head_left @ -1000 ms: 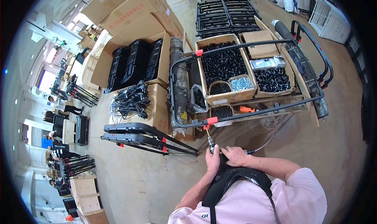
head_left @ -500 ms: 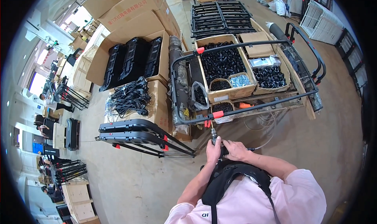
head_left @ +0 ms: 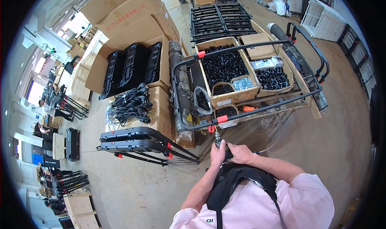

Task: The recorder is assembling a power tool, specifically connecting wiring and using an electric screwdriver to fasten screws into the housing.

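Both of my hands hold a pneumatic screwdriver (head_left: 218, 137) in front of my chest. My left hand (head_left: 217, 153) wraps around its body just behind the metal chuck. My right hand (head_left: 240, 153) closes over the rear grip, where a thin air hose (head_left: 263, 150) leads off. The long bit points away from me at the near side of a black tubular frame (head_left: 277, 104); whether its tip touches is too small to tell. That frame lies across the bench and carries red clips (head_left: 222, 119). Small red pieces hang beside the bit.
Beyond the tube stand cartons of black plastic parts (head_left: 225, 66) and a small box of silvery screws (head_left: 243, 83). To the left, bundled black cables (head_left: 130, 104) lie on a carton (head_left: 161, 108), with folded black frames (head_left: 128, 140) before it. An orange-handled tool (head_left: 249, 108) rests under the tube.
The view has shifted slightly, so the bench and frame appear a little further left. Both hands keep their hold on the screwdriver, its bit still at the frame's near side.
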Available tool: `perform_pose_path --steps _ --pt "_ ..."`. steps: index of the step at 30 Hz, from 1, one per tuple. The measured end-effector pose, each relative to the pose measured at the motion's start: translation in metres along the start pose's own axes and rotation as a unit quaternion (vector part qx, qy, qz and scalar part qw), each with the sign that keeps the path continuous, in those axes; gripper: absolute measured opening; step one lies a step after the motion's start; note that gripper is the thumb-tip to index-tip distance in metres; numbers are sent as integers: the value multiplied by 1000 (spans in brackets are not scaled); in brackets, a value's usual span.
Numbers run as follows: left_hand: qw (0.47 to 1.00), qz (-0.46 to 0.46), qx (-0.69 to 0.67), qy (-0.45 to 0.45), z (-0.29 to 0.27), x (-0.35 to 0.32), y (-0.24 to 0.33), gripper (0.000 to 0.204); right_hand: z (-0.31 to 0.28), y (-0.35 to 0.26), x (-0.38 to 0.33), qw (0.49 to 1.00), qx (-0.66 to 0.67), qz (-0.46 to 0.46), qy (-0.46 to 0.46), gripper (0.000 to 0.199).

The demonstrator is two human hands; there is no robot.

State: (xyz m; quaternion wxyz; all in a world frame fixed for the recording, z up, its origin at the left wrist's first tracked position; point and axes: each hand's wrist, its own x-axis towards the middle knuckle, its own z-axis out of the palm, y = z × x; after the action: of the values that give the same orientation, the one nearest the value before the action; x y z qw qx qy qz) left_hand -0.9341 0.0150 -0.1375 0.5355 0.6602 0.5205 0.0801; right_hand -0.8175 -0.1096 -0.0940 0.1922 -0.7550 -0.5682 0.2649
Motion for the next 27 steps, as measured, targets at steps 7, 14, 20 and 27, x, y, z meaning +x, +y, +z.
perform_pose_path --steps 7,14,20,27 --pt "1000 5 5 5 -1 7 1 62 -9 -4 4 1000 0 6 -8 81" --pt "1000 8 -2 2 -2 13 4 62 -6 2 9 1000 -3 -17 3 71" --pt "1000 10 -3 13 0 11 -2 63 2 1 9 998 6 -55 23 53" --pt "1000 -6 8 10 -1 1 3 63 4 0 2 998 26 -51 19 46"
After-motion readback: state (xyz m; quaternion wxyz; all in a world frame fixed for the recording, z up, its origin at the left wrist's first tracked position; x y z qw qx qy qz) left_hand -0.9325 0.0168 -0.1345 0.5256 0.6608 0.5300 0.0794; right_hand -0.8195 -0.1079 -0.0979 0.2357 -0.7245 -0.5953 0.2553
